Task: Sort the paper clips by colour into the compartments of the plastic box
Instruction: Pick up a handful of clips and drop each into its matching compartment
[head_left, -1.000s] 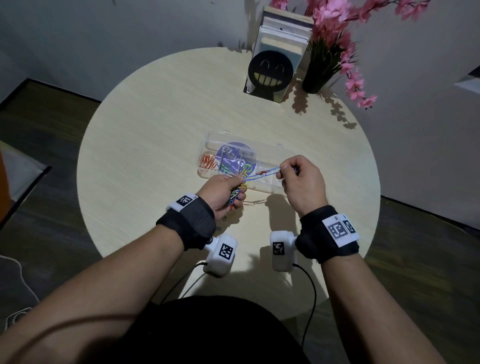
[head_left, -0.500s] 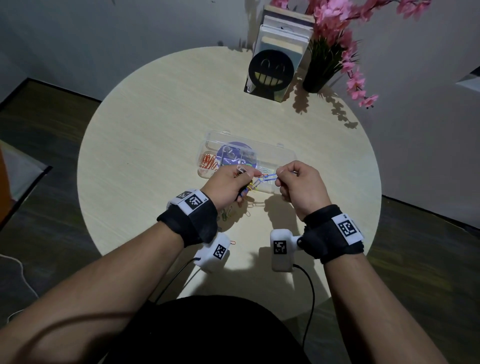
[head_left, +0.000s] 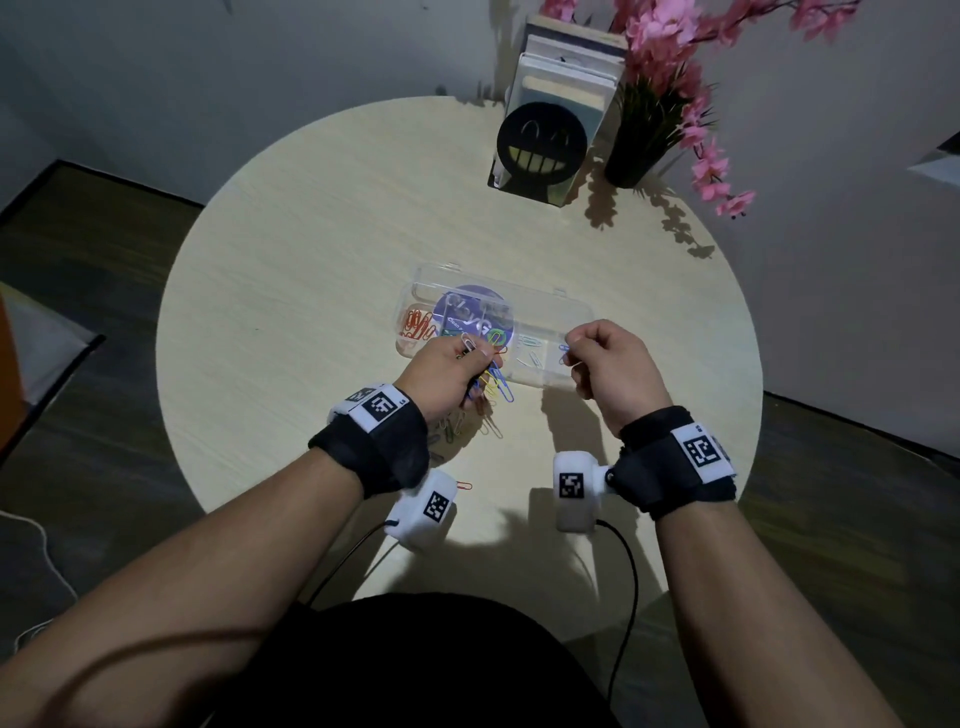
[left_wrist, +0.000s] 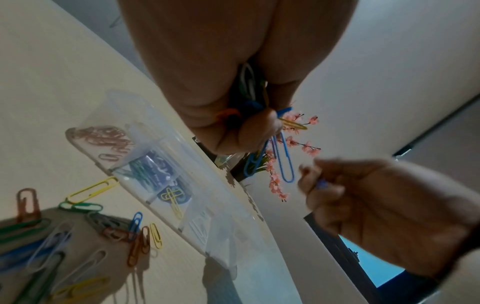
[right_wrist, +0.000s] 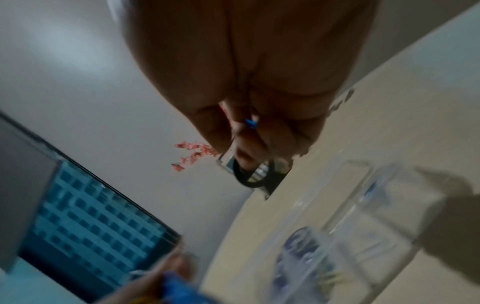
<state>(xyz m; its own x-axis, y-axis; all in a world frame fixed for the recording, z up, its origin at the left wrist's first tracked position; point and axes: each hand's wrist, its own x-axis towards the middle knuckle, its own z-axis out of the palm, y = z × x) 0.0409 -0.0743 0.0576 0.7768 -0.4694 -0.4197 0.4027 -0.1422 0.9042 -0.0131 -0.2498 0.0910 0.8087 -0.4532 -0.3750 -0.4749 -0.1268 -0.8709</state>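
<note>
A clear plastic box (head_left: 571, 312) lies open mid-table, with orange clips (head_left: 415, 325) in its left compartment, then green, yellow and white ones (head_left: 530, 351) further right. My left hand (head_left: 457, 364) grips a bunch of mixed clips (head_left: 493, 382) (left_wrist: 259, 144) just in front of the box; blue and yellow ones dangle from it. My right hand (head_left: 592, 353) pinches a single blue clip (head_left: 563, 353) (right_wrist: 250, 123) over the box's right end. Loose clips (head_left: 467, 423) (left_wrist: 85, 207) of mixed colours lie on the table under my left wrist.
The round pale table (head_left: 311, 260) carries a book holder with a smiley face (head_left: 543, 143) and a vase of pink flowers (head_left: 670, 104) at the back. A stray orange clip (head_left: 462, 486) lies near the front edge. Dark floor surrounds the table.
The hands, joined on a blue clip half a second ago, have parted. My right hand now carries one blue clip to the right over the box. My left hand keeps the bunch.
</note>
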